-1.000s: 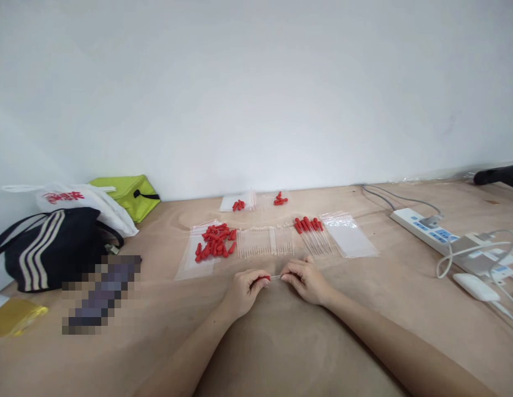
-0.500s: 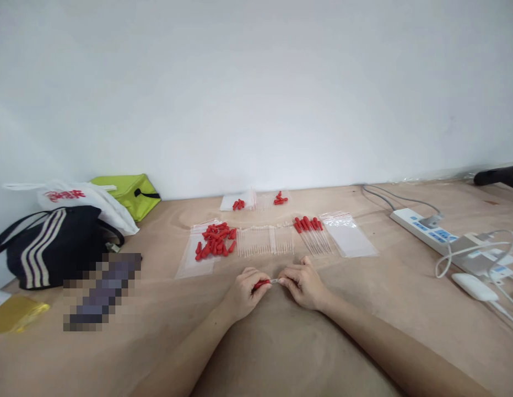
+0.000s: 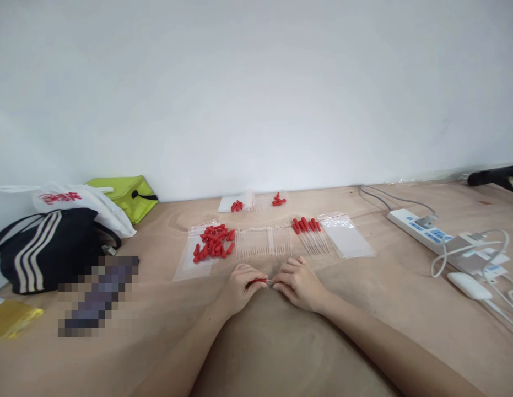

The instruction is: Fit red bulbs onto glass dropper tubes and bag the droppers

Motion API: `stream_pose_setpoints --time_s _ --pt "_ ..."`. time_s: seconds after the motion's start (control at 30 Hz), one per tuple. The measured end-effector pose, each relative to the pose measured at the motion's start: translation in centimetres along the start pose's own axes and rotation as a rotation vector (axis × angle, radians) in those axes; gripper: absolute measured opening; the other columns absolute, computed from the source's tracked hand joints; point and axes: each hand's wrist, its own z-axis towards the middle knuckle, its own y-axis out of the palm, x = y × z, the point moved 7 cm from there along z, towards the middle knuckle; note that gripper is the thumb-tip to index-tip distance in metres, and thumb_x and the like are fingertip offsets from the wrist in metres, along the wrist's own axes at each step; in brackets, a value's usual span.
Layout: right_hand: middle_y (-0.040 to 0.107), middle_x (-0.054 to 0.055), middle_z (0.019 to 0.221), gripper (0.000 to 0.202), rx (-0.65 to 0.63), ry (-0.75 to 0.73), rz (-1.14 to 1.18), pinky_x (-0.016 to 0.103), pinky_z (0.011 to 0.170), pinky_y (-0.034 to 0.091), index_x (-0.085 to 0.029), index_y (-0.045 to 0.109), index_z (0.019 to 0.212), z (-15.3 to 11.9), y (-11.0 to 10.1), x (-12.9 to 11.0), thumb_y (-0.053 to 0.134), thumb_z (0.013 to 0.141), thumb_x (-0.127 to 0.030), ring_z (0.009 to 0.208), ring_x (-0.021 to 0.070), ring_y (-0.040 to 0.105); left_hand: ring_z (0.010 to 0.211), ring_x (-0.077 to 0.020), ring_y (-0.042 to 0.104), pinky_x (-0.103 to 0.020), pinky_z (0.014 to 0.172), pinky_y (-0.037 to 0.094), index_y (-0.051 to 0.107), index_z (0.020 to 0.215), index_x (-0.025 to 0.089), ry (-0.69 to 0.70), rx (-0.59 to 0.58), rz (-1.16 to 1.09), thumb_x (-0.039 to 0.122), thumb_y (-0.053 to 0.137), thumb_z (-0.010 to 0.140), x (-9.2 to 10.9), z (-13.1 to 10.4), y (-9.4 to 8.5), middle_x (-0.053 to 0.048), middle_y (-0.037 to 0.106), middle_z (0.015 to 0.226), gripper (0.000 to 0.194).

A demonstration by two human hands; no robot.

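Between finger and thumb, my left hand (image 3: pixel 241 288) pinches a red rubber dropper bulb (image 3: pixel 258 280). My right hand (image 3: pixel 298 284) is closed on a thin clear dropper tube (image 3: pixel 270 282), whose end meets the bulb's mouth. Ahead of my left hand, a heap of red bulbs (image 3: pixel 215 242) lies on a clear zip bag (image 3: pixel 182 266). A row of bare clear tubes (image 3: pixel 260 242) is laid out in the middle. Beyond my right hand are several tubes fitted with red bulbs (image 3: pixel 309 225), beside another zip bag (image 3: pixel 349 240).
Small bags with red bulbs (image 3: pixel 237 205) lie near the wall. At left are a black striped bag (image 3: pixel 49 248), a white plastic bag (image 3: pixel 103 207), a green pouch (image 3: pixel 136 201) and a blurred dark object (image 3: pixel 99 292). A power strip (image 3: pixel 419 231) with cables and a white charger (image 3: pixel 469 285) occupies the right.
My hands have come slightly closer together, and less of the clear tube shows between them. The whole view has shifted a little; the laid-out items stay in place.
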Motion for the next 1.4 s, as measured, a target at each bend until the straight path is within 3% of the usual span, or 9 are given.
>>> stream_pose_setpoints --time_s 0.13,0.3,0.37,0.53,0.73,0.97,1.13,1.23,1.4 --pt "0.063 0.003 0.074 0.019 0.042 0.100 -0.061 0.032 0.070 0.025 -0.022 0.063 0.077 0.0 -1.2 1.9 0.045 0.082 -0.027 0.078 0.0173 0.050 0.082 -0.0178 0.059 -0.032 0.073 0.047 0.058 0.103 0.020 -0.137 0.085 0.008 0.024 0.056 0.077 -1.4 -0.5 -1.3 -0.006 0.064 0.091 0.027" --pt "0.066 0.005 0.081 0.024 0.345 0.623 -0.019 0.034 0.074 0.030 -0.019 0.064 0.080 -0.9 -5.1 10.0 0.043 0.082 -0.030 0.080 0.0195 0.055 0.083 -0.0189 0.058 -0.035 0.076 0.047 0.058 0.101 0.019 -0.217 0.017 0.063 0.020 0.057 0.075 -2.1 -0.8 -0.9 -0.006 0.062 0.089 0.026" --pt "0.066 0.006 0.079 0.025 0.401 0.793 -0.026 0.036 0.075 0.031 -0.019 0.064 0.083 -1.6 -6.0 12.9 0.043 0.081 -0.032 0.080 0.0216 0.056 0.086 -0.0199 0.057 -0.036 0.079 0.045 0.059 0.098 0.019 -0.211 -0.004 0.088 0.020 0.057 0.075 -2.0 -0.8 -0.7 -0.006 0.062 0.090 0.022" --pt "0.065 0.006 0.073 0.023 0.390 0.915 -0.047 0.042 0.075 0.031 -0.020 0.065 0.076 -2.4 -5.6 16.2 0.046 0.077 -0.034 0.077 0.0263 0.057 0.088 -0.0201 0.057 -0.035 0.080 0.045 0.060 0.095 0.018 -0.218 -0.018 0.100 0.022 0.057 0.076 -2.0 -0.7 -0.5 -0.006 0.061 0.091 0.020" --pt "0.065 0.006 0.072 0.021 0.384 0.920 -0.066 0.043 0.075 0.030 -0.021 0.063 0.075 -2.6 -5.1 16.4 0.047 0.077 -0.036 0.077 0.0266 0.056 0.087 -0.0194 0.057 -0.034 0.080 0.044 0.060 0.094 0.019 -0.217 -0.010 0.087 0.022 0.057 0.075 -2.0 -0.7 -0.7 -0.005 0.061 0.091 0.019" --pt "0.065 0.008 0.082 0.025 0.296 0.739 -0.209 0.040 0.078 0.027 -0.020 0.063 0.076 0.5 -4.9 11.9 0.042 0.079 -0.033 0.087 0.0249 0.053 0.083 -0.0186 0.056 -0.031 0.075 0.043 0.062 0.090 0.019 -0.184 0.012 0.165 0.024 0.056 0.076 -2.1 -0.8 -0.5 -0.004 0.061 0.087 0.016" --pt "0.065 0.011 0.077 0.028 0.088 0.814 -0.236 0.040 0.083 0.026 -0.017 0.067 0.074 3.2 -2.7 10.7 0.044 0.076 -0.033 0.085 0.0244 0.056 0.074 -0.0217 0.051 -0.035 0.070 0.037 0.064 0.071 0.020 -0.314 0.267 0.593 0.028 0.055 0.077 -3.2 -1.1 -3.4 -0.005 0.058 0.075 0.014" --pt "0.065 0.013 0.081 0.028 0.009 0.876 -0.252 0.040 0.086 0.024 -0.015 0.067 0.076 4.0 -2.0 11.1 0.043 0.075 -0.029 0.090 0.0259 0.056 0.081 -0.0245 0.049 -0.036 0.071 0.034 0.066 0.076 0.020 -0.393 0.396 0.815 0.031 0.057 0.075 -4.2 -1.3 -5.4 -0.007 0.058 0.082 0.014" --pt "0.065 0.014 0.086 0.028 0.005 0.914 -0.255 0.041 0.088 0.023 -0.014 0.067 0.085 4.4 -1.8 11.7 0.045 0.073 -0.027 0.098 0.0277 0.053 0.087 -0.0271 0.047 -0.039 0.074 0.032 0.066 0.081 0.019 -0.455 0.380 0.915 0.036 0.059 0.072 -5.6 -0.6 -5.9 -0.008 0.056 0.089 0.020"
